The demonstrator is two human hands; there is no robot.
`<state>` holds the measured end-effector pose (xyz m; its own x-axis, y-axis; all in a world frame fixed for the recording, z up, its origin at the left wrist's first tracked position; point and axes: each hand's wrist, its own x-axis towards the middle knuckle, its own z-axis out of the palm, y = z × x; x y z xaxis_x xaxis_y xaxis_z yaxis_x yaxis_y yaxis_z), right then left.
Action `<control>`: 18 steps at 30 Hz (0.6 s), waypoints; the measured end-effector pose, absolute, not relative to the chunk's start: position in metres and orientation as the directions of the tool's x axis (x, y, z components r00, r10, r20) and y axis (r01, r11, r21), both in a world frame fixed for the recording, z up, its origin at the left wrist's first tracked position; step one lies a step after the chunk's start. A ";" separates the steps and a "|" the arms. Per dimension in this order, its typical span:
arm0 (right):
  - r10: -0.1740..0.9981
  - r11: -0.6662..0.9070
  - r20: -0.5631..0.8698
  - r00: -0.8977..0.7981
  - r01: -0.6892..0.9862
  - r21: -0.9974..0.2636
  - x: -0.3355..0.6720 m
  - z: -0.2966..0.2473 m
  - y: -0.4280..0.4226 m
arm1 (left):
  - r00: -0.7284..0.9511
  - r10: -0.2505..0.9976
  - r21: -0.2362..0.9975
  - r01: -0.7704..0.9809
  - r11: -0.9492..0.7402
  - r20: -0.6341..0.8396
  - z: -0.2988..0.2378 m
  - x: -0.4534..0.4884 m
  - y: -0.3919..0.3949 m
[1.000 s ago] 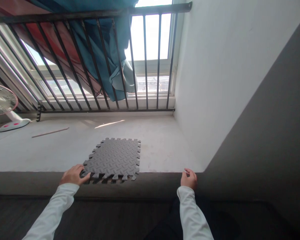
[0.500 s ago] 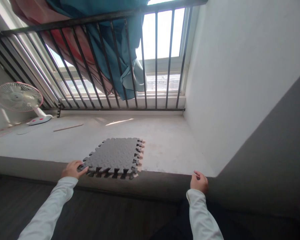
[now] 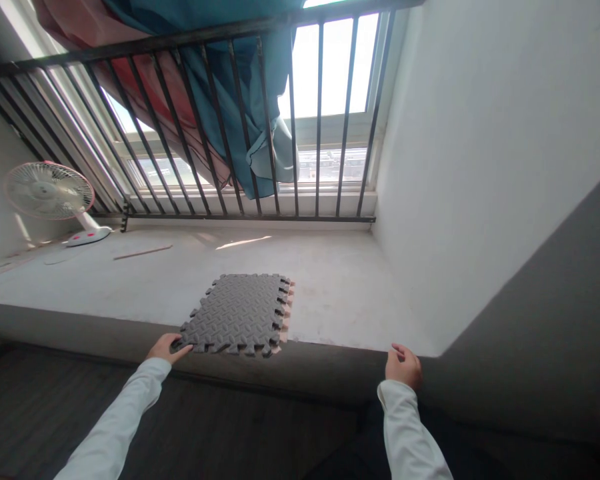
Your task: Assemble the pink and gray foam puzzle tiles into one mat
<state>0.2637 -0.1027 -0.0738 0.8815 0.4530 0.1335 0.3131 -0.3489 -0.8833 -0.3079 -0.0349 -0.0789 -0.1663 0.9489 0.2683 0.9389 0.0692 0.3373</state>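
A grey foam mat tile (image 3: 237, 313) with jigsaw edges and a raised pattern lies on the white ledge. Its near side reaches out over the ledge's front edge. Pale pinkish teeth show beneath it along the right side, so more than one layer is there. My left hand (image 3: 169, 348) pinches the tile's near left corner between thumb and fingers. Well to the right, at the ledge's front edge, my right hand (image 3: 403, 365) is loosely curled, with nothing visible in it and apart from the tile.
Across the back of the ledge (image 3: 340, 287) runs a dark metal railing (image 3: 250, 217), with a teal and pink curtain (image 3: 245, 133) and windows behind. A fan (image 3: 50, 192) stands at the left, near a thin strip (image 3: 143, 253). A white wall (image 3: 455, 167) rises on the right.
My left hand and the tile's near left corner have shifted right. Less of the gaps along the tile's near edge shows. My right hand stays almost in place; the whole view has shifted slightly.
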 end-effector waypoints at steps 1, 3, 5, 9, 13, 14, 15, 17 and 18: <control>0.452 -0.350 0.140 0.881 0.320 -0.881 0.264 -0.075 -0.103 | -0.171 0.949 0.341 0.937 0.073 0.266 -0.079 -0.307 -0.035; 0.447 -0.346 0.155 0.881 0.330 -0.878 0.264 -0.077 -0.102 | -0.187 0.947 0.346 0.934 0.089 0.261 -0.080 -0.305 -0.036; 0.449 -0.339 0.160 0.879 0.333 -0.880 0.265 -0.079 -0.101 | -0.209 0.946 0.349 0.930 0.114 0.248 -0.081 -0.304 -0.036; 0.484 -0.350 0.129 0.865 0.327 -0.878 0.270 -0.083 -0.100 | -0.247 0.955 0.346 0.921 0.178 0.166 -0.081 -0.306 -0.032; 0.494 -0.344 0.144 0.857 0.345 -0.873 0.272 -0.085 -0.101 | -0.261 0.964 0.324 0.917 0.230 0.053 -0.078 -0.309 -0.025; 0.491 -0.334 0.162 0.856 0.357 -0.872 0.270 -0.085 -0.101 | -0.266 0.963 0.318 0.918 0.239 0.043 -0.077 -0.309 -0.024; 0.484 -0.325 0.181 0.856 0.368 -0.871 0.269 -0.084 -0.101 | -0.269 0.962 0.311 0.919 0.244 0.039 -0.077 -0.308 -0.024; 0.463 -0.315 0.212 0.861 0.383 -0.868 0.266 -0.083 -0.102 | -0.268 0.963 0.299 0.923 0.244 0.041 -0.076 -0.307 -0.024; 0.449 -0.318 0.217 0.867 0.382 -0.868 0.264 -0.083 -0.102 | -0.262 0.964 0.297 0.926 0.234 0.056 -0.076 -0.306 -0.024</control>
